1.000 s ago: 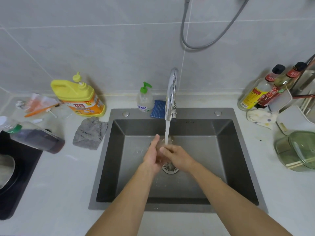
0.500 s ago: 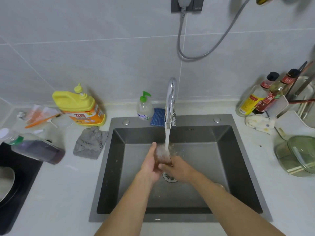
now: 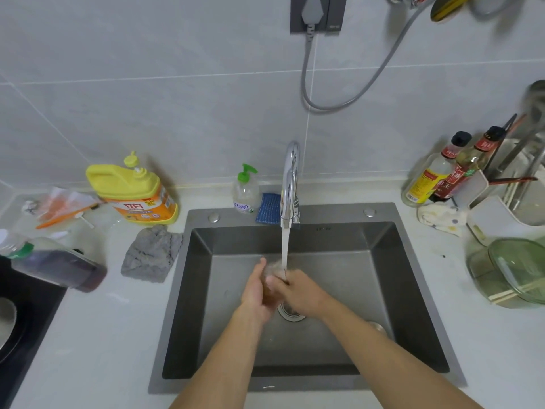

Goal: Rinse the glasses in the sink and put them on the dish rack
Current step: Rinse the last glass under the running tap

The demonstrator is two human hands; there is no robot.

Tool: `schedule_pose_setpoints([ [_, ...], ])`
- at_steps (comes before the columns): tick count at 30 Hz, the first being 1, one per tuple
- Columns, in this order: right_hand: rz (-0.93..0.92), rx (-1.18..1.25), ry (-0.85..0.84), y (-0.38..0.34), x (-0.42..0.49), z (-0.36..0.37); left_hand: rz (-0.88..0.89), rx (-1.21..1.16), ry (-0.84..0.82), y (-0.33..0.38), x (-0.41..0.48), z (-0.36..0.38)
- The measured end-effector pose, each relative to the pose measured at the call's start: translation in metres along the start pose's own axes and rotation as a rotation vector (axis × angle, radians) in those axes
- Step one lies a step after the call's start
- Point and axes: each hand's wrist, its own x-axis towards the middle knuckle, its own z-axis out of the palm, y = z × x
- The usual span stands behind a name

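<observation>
Head view, left to right: what sits on the counter (image 3: 88, 335) before the sink?

— A yellow detergent jug (image 3: 132, 193) upright by the wall, and a grey cloth (image 3: 152, 255) just beside the sink (image 3: 339, 212) rim. Neither is touched.

— And the glass?

— Inside the sink, over the drain, directly under the tap (image 3: 290, 184). The left hand (image 3: 255, 290) cups its left side, grip wrapped on the glass (image 3: 272, 271). The right hand (image 3: 300, 293) has its grip curled round the other side. I judge it is held there so the water stream (image 3: 284, 246) strikes it while both palms work over it.

— Which way does it point?

— Long axis roughly upright, mouth toward the spout, I think. Blur and fingers hide the rim, so I cannot be sure.

— Where does it go afterwards?

— Far right: the white holder (image 3: 498, 211) with utensils looks like the dish rack, well apart from the sink.
</observation>
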Motion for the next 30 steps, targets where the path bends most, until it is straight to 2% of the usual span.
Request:
schedule_pose_setpoints([
  [2,0.056,0.025,-0.108,0.009,-0.006,0.000,-0.001,0.021,0.003,0.004,-0.001,-0.001],
  [5,0.033,-0.158,-0.096,0.018,-0.010,-0.001,0.005,0.051,0.007,0.004,-0.004,-0.001],
  [6,0.031,-0.119,-0.065,0.014,-0.010,-0.003,0.015,0.047,0.011,0.001,-0.002,-0.002],
  [9,0.088,0.245,-0.029,-0.004,-0.005,-0.005,0.073,0.077,-0.011,-0.005,-0.003,-0.001],
  [11,0.124,0.353,-0.079,-0.006,-0.006,-0.011,0.086,0.072,-0.012,-0.002,-0.003,0.001],
  [14,0.094,0.247,-0.149,0.007,-0.012,-0.019,0.050,0.102,-0.002,0.003,-0.005,0.005],
  [17,0.022,0.095,-0.069,0.009,-0.010,-0.018,0.010,0.084,0.080,0.001,-0.001,0.003],
  [20,0.031,0.077,0.015,0.005,-0.003,-0.009,0.015,0.108,0.092,-0.002,0.000,0.001],
  [24,0.098,0.411,0.096,0.016,-0.009,-0.018,0.039,0.173,0.107,0.001,-0.003,0.003],
  [28,0.135,0.547,0.133,0.016,-0.009,-0.012,-0.071,0.112,0.159,0.000,0.000,-0.002],
  [30,0.196,0.797,0.159,0.014,-0.002,-0.002,-0.100,0.143,0.137,-0.003,-0.004,-0.003],
])
